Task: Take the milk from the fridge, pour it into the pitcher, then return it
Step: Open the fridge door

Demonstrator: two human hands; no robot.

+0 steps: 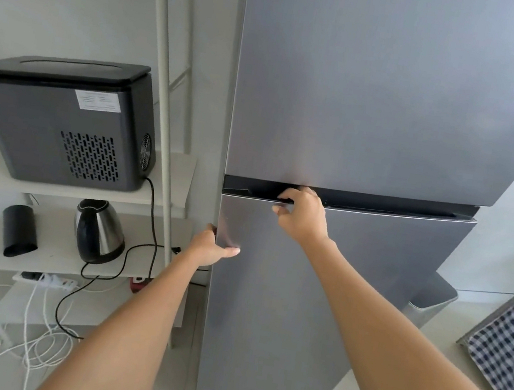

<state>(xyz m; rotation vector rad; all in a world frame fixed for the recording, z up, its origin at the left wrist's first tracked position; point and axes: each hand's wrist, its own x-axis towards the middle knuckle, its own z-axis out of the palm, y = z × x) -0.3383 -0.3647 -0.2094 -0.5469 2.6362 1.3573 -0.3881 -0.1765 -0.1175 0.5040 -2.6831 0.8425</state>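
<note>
Milk is nowhere in view; it is presumably behind the lower fridge door [316,302], which looks shut or barely cracked, so the task seems to be at its first step. To open the door well, the pull should come from the recessed handle slot [379,205] along the door's top edge, drawn steadily toward the body, while the other hand follows the door's left edge and then lets go so that nothing gets pinched.

The right hand [302,216] is curled, its fingers hooked into the dark slot and its thumb lying on the door face below. The left hand [212,248] wraps the door's left edge, thumb flat on the steel front, fingers hidden round the side. Neither hand carries anything loose.

No pitcher shows. On the white shelf unit [61,192] to the left stand a dark countertop appliance [61,121] and, below it, an electric kettle [98,232].
</note>
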